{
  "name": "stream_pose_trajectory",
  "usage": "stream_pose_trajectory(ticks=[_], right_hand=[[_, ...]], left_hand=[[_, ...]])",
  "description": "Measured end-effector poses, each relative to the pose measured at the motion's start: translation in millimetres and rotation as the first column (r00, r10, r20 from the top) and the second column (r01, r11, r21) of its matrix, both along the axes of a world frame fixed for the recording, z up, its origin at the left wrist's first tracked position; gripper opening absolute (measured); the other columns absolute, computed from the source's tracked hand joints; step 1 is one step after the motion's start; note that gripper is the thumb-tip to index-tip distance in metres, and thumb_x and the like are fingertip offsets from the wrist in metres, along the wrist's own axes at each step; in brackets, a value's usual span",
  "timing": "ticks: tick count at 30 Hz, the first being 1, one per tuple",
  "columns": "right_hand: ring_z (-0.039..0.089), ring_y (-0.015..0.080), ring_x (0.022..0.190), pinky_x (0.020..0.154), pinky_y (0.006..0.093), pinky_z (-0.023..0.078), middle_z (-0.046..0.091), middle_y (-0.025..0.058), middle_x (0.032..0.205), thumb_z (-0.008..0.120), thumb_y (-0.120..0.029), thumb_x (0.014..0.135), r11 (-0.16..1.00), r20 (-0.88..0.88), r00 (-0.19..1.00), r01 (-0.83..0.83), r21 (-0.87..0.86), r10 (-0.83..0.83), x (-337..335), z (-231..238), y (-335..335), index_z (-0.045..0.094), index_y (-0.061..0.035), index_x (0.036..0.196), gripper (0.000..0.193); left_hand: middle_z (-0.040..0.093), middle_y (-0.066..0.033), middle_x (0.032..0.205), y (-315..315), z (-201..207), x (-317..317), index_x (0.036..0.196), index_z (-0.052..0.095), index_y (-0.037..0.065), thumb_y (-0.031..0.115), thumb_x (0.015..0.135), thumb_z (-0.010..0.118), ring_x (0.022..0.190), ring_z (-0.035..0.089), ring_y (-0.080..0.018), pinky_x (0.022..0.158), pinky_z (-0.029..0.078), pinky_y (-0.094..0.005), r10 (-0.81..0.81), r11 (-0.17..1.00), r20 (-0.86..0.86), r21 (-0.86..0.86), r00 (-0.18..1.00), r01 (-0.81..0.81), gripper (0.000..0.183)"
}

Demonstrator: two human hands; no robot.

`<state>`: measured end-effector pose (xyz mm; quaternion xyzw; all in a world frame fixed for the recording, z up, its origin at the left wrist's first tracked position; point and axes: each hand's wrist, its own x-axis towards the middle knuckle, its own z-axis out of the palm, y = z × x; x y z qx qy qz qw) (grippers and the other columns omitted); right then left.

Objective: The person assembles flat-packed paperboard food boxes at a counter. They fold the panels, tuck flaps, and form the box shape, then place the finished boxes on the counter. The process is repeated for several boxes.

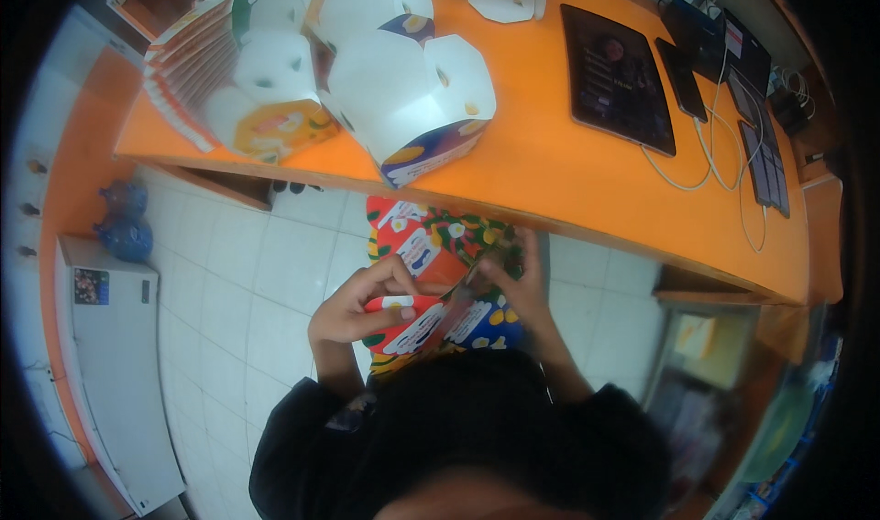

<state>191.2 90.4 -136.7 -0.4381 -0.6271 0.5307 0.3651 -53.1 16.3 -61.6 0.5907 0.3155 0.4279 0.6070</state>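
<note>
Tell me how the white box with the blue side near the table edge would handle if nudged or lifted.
The box looks light for its size: thin-walled and open. Its raised flaps would probably bend if pinched, though the rest seems to hold its shape. Sitting close to the edge of the table, it might topple off if pushed outward.

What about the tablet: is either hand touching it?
No: the tablet lies on the orange table, apart from the left hand and right hand, both at the colourful printed packaging.
</note>
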Motion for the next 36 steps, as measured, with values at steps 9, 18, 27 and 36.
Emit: stream_pose_trajectory(ticks=[9, 18, 27, 36], right_hand=[[0.062, 0.0164, 0.1, 0.085, 0.0311, 0.05, 0.065, 0.0082, 0.106, 0.073, -0.01, 0.08, 0.804, -0.368, 0.854, -0.491, -0.337, 0.367, 76.7, 28.8, 16.9, 0.046, 0.0001, 0.132, 0.059], [0.055, 0.0193, 0.11, 0.097, 0.0326, 0.043, 0.055, 0.0133, 0.119, 0.072, -0.004, 0.081, 0.999, -0.421, 0.906, -0.046, 0.001, 0.042, 32.2, 81.0, 9.7, 0.045, -0.0024, 0.131, 0.058], [0.04, 0.0279, 0.133, 0.107, 0.038, 0.033, 0.039, 0.02, 0.145, 0.076, -0.029, 0.08, 0.814, -0.063, 0.975, -0.141, 0.564, 0.213, -6.1, 113.0, 1.1, 0.049, 0.0001, 0.132, 0.066], [0.066, 0.0186, 0.1, 0.088, 0.031, 0.05, 0.069, 0.0142, 0.109, 0.079, -0.021, 0.077, 0.917, -0.326, 0.861, -0.331, 0.225, 0.39, -17.3, 125.9, -5.3, 0.063, 0.0029, 0.118, 0.05]], left_hand=[[0.027, -0.0291, 0.149, -22.2, -38.8, 4.7, 0.141, 0.018, 0.011, 0.007, 0.084, 0.065, 0.138, 0.029, -0.0413, 0.105, 0.036, -0.0484, -0.317, 0.947, 0.312, 0.058, 0.896, 0.315, 0.074], [0.046, -0.0214, 0.139, -44.0, 10.6, 34.9, 0.127, 0.053, 0.0, 0.021, 0.093, 0.053, 0.137, 0.034, -0.0349, 0.108, 0.03, -0.0411, -0.263, 0.961, 0.493, 0.057, 0.829, 0.271, 0.039], [0.04, -0.0294, 0.139, -41.9, 48.5, 45.6, 0.121, 0.052, 0.006, 0.02, 0.089, 0.051, 0.125, 0.042, -0.0413, 0.104, 0.032, -0.0483, 0.027, 0.997, 0.548, 0.048, 0.836, -0.064, 0.035], [0.059, -0.0176, 0.112, -15.7, 25.9, 30.1, 0.115, 0.051, -0.004, 0.026, 0.084, 0.05, 0.106, 0.059, -0.0288, 0.088, 0.048, -0.0347, 0.16, 0.977, 0.64, 0.005, 0.751, -0.212, 0.043]])
